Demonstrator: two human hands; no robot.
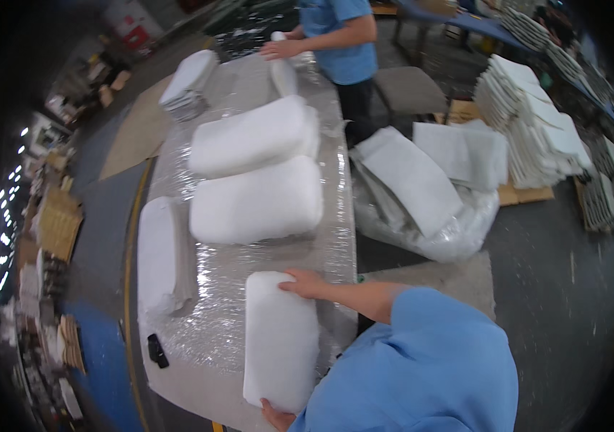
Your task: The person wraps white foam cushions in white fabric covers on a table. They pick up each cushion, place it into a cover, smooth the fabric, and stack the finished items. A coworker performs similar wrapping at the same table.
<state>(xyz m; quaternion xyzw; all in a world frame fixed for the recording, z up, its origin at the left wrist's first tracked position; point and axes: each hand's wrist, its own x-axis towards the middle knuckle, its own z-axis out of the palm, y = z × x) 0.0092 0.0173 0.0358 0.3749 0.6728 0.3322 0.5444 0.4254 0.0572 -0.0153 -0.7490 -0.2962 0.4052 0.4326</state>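
Observation:
A white oblong pad (282, 338) with rounded corners lies lengthwise on the plastic-covered table (224, 288) in front of me. My right hand (305, 284) grips its far end at the corner, fingers lying over the edge. At the near end, my left hand (276, 415) holds the pad's edge; part of that hand is hidden under and beside it. Just beyond are two plump white pads or stacks, a nearer one (256, 201) and a farther one (249, 137). Along the table's left edge stands a stack of white pads (163, 252).
A co-worker (339, 43) in a blue shirt handles a white pad (283, 72) at the table's far end. Another pad stack (190, 79) sits far left. A black object (156, 351) lies near the left edge. To the right are a bagged pile (415, 180) and tall stacks (530, 115).

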